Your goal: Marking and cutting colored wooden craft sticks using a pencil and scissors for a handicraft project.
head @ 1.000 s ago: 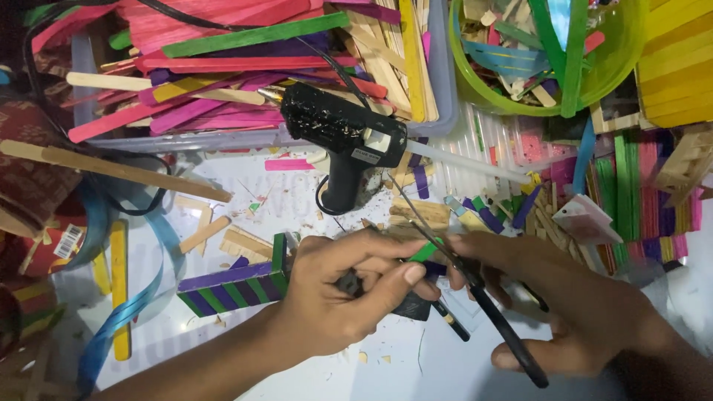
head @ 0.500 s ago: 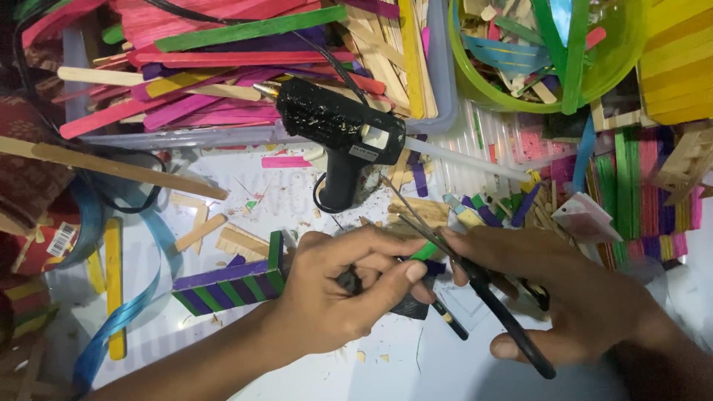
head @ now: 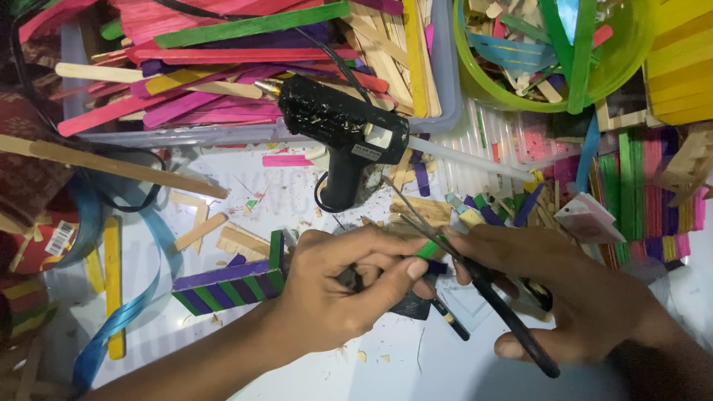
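My left hand [head: 334,289] pinches a short green stick piece [head: 428,249] between thumb and forefinger, with a dark blue bit just under it. My right hand [head: 587,297] grips black-handled scissors [head: 475,278]; their thin blades stand apart around the green piece and point up-left. A purple-and-green striped panel of sticks [head: 230,282] lies just left of my left hand. A black glue gun [head: 342,137] stands on the white table above both hands.
A clear tray [head: 445,82] full of coloured craft sticks fills the top left. A green bowl [head: 639,44] of sticks sits top right. Glued stick pieces crowd the right side. Blue ribbon [head: 126,312] and a yellow stick [head: 113,282] lie at left. Wood chips dot the table.
My right hand has shifted slightly, and the scissor handles have tilted. My left hand keeps its pinch on the green piece. The view has drifted a little.
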